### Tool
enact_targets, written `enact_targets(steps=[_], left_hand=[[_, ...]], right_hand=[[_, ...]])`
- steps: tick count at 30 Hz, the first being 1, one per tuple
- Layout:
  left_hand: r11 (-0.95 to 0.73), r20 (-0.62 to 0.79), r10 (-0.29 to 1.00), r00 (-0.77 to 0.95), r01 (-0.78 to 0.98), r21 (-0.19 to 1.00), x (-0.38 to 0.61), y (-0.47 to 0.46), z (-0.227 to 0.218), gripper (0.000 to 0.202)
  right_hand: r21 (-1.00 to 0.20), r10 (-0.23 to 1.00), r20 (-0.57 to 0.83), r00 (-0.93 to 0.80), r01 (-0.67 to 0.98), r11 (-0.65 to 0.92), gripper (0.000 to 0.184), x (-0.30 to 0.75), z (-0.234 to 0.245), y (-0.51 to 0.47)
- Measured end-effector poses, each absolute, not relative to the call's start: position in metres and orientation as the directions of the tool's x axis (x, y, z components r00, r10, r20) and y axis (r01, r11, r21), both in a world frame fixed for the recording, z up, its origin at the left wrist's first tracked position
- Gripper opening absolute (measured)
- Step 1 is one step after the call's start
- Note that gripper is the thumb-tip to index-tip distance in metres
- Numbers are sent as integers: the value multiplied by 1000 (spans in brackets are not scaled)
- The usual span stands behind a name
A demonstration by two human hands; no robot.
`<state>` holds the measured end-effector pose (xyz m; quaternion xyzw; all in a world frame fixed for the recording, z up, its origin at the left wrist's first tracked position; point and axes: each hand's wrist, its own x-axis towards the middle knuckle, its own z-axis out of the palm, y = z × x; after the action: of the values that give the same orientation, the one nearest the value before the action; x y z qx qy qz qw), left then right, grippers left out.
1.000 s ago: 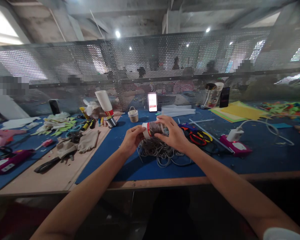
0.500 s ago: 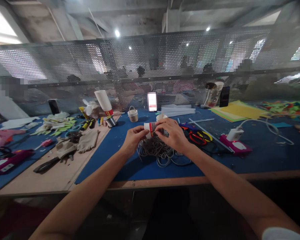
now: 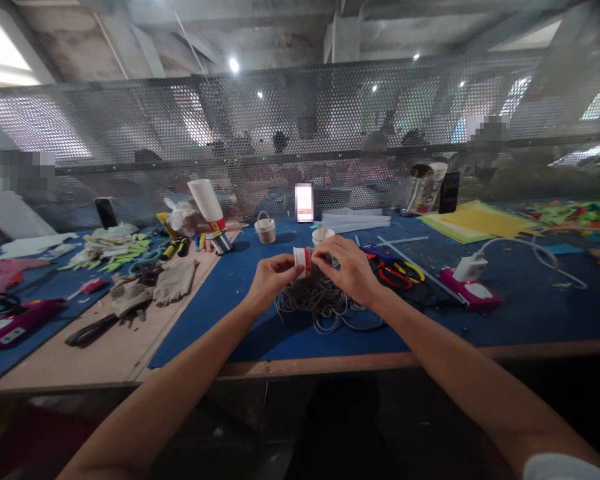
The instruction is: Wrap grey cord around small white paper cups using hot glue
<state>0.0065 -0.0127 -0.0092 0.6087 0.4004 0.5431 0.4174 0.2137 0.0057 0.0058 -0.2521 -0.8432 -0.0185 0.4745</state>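
A small white paper cup (image 3: 301,256) with a red band lies tilted on its side in the air, gripped by my left hand (image 3: 270,279) between thumb and fingers. My right hand (image 3: 349,268) is closed at the cup's other end, its fingertips pinching grey cord there; the fingers hide most of that end. Below both hands a loose heap of grey cord (image 3: 325,310) rests on the blue mat (image 3: 220,327). Just behind the right fingers stands another white cup (image 3: 322,235) with a stick in it.
A small handled basket (image 3: 265,230) and a lit phone (image 3: 305,203) stand behind. Red-handled scissors (image 3: 397,275) and a magenta power strip (image 3: 473,293) lie right. Leftward are stacked paper cups (image 3: 205,200), gloves (image 3: 175,281) and a pink glue gun (image 3: 10,272). A perforated metal screen (image 3: 300,113) closes the back.
The cup has turned in my left hand, showing more of its white end and less of the grey winding. My right fingers have shifted slightly and are bent more tightly together.
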Motion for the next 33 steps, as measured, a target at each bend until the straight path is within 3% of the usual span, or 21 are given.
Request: enact_targets(steps=[12, 33], left_hand=[[-389, 372, 920, 124, 160, 907, 10, -18, -3, 19], [-355, 330, 930, 160, 164, 921, 13, -22, 0, 17]], right_hand=[[-235, 422, 808, -412, 432, 871, 8, 214, 4, 8], [-229, 491, 770, -407, 542, 809, 13, 213, 3, 6]])
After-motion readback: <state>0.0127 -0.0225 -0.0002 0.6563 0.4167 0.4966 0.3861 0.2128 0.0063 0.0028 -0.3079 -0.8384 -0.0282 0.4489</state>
